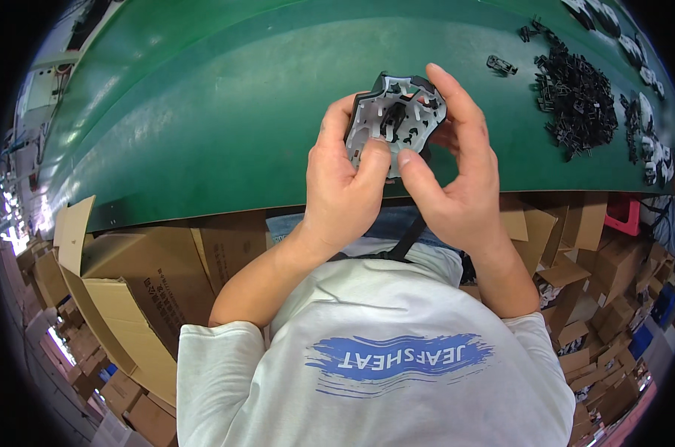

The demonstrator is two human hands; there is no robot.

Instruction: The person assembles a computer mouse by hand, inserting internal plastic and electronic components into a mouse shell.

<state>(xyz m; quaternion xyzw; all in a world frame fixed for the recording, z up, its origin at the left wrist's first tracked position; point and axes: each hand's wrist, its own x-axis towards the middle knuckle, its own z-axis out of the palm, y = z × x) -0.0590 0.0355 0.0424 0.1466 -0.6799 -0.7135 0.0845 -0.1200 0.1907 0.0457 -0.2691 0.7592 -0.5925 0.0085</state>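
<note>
Both my hands hold a hollow plastic shell (365, 130), shaped like the cover of a computer mouse, above the green table. Its grey inner side faces up, and its outer edge is black. A small black plastic part (393, 118) sits inside the shell, near its middle. My left hand (346, 167) grips the shell's left side, with the thumb reaching over onto the inner face beside the black part. On the other side, my right hand (460, 164) has its fingers around the right edge and its thumb at the lower rim. The fingertips behind the shell are hidden.
A pile of small black plastic parts (576, 100) lies on the table (226, 112) at the right, with one loose part (501, 65) left of it. Black-and-white shells (656, 160) line the far right. Open cardboard boxes (147, 276) stand below the table's front edge.
</note>
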